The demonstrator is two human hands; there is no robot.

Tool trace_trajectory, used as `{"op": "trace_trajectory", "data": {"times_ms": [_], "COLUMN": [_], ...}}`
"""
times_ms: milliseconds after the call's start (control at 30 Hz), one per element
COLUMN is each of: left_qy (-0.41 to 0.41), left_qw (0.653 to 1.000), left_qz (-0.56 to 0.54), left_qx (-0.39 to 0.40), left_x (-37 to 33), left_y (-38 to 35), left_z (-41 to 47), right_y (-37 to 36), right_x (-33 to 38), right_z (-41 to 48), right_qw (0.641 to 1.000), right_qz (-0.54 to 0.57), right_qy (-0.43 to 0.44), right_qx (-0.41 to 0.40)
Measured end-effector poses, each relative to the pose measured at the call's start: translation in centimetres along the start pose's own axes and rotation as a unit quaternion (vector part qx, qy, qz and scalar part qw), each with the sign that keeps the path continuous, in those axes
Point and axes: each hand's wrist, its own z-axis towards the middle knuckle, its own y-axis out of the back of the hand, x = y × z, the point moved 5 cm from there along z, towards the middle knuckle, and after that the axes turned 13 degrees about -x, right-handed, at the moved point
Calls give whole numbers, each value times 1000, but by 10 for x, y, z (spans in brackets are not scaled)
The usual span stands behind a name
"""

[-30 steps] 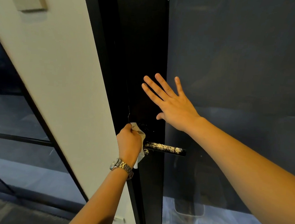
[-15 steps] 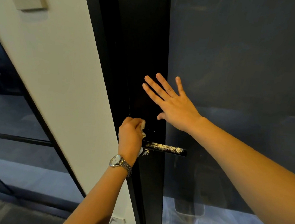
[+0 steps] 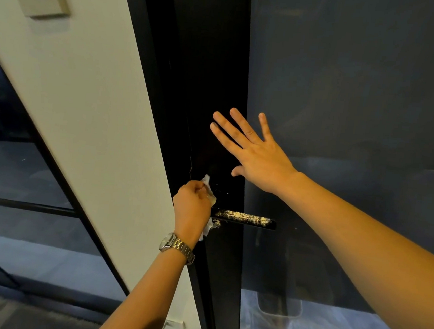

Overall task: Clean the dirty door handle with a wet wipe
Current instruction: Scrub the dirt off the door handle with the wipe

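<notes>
Silver link wristwatch (image 3: pixel 176 247), bare forearms

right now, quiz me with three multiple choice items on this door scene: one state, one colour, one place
1. The black bar-shaped door handle is:
A) wiped clean
B) speckled with pale dirt
C) wrapped in cloth

2. The crumpled wet wipe gripped by the left hand is:
A) white
B) blue
C) red

3. The open right hand lies:
A) on the handle
B) flat on the dark door above the handle
C) round the wipe

Answers:
1 B, pale grit coats its top.
2 A, white folds show above and below the fist.
3 B, its spread fingers lie on the door, clear of the handle.
</notes>
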Motion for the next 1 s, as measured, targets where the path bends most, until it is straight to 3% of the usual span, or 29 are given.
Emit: {"op": "trace_trajectory", "data": {"times_ms": [133, 333, 567, 733, 833, 1000], "left_qy": [-77, -121, -286, -355, -368, -360], "left_qw": [997, 993, 953, 922, 906, 912], "left_qz": [7, 12, 41, 56, 48, 45], "left_qx": [-14, 13, 88, 143, 204, 192], "left_x": [-2, 1, -4, -11, -15, -8], "left_y": [7, 15, 23, 15, 14, 22], "left_z": [-3, -8, -17, -25, -23, -14], "right_y": [0, 1, 1, 2, 2, 1], "right_x": [-1, 0, 0, 0, 1, 1], "right_z": [0, -1, 0, 0, 0, -1], "right_qw": [1000, 1000, 1000, 999, 999, 999], "right_qz": [6, 9, 1, 2, -3, -7], "right_qy": [-4, -9, -5, -7, -10, -13], "right_qx": [13, 23, 23, 33, 34, 28]}}
